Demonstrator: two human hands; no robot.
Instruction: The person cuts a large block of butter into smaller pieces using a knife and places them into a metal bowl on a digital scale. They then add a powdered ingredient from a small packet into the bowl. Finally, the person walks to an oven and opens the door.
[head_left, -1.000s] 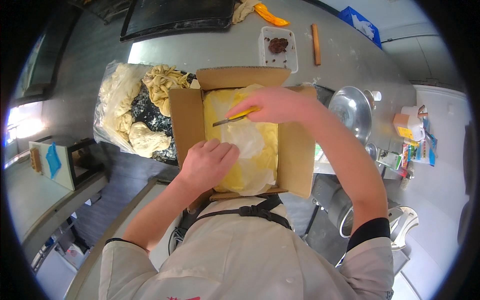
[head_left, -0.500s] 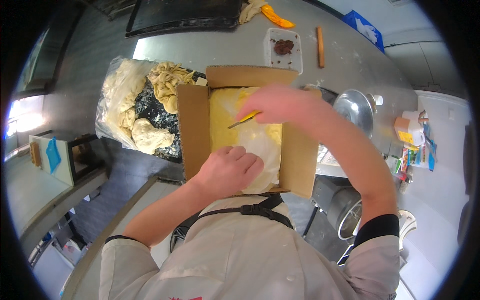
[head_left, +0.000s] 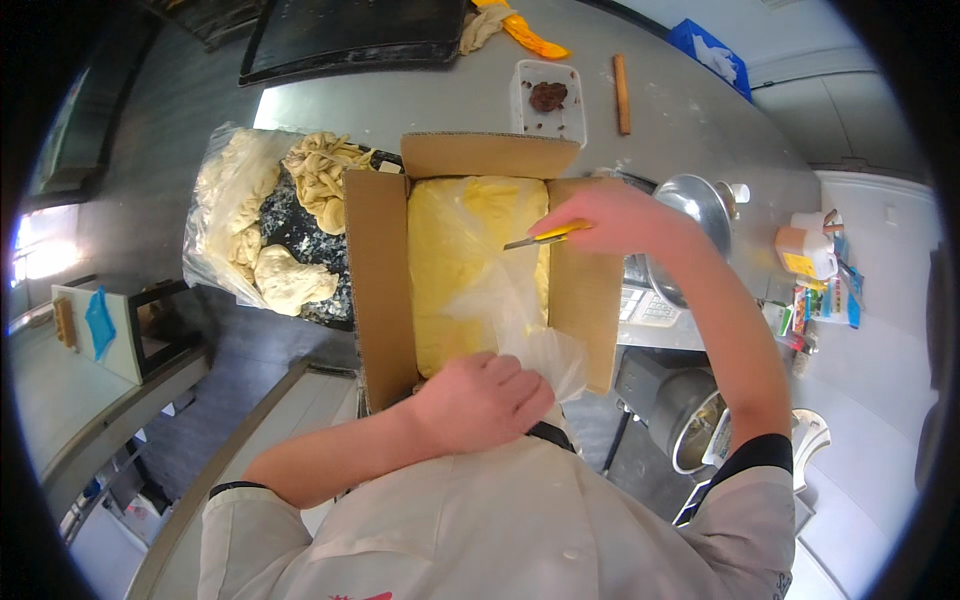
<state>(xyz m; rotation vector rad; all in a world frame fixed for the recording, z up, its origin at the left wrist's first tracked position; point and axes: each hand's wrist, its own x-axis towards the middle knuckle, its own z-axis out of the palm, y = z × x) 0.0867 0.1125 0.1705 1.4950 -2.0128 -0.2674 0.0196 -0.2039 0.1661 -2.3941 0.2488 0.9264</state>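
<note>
An opened cardboard box [head_left: 376,290] stands in front of me, its flaps folded outward. Inside lies a large pale-yellow block that looks like butter or margarine [head_left: 445,265]. Clear plastic film [head_left: 545,345] is drawn across its right side and bunched at the near right corner. My left hand [head_left: 487,400] is closed on that film at the near edge of the box. Above the block's right side, my right hand [head_left: 612,218] grips a yellow-handled utility knife [head_left: 547,236], whose blade points left over the film.
Left of the box, dough [head_left: 290,278] lies on a dark, floury tray under a plastic bag. Beyond it sit a white tub [head_left: 572,95] with a brown lump, a wooden rolling pin [head_left: 622,95] and a black baking tray [head_left: 350,40]. Metal bowls [head_left: 690,215] stand at right.
My left hand has pulled the film toward me and slightly right, baring more of the yellow block. My right hand, with the knife, has shifted right.
</note>
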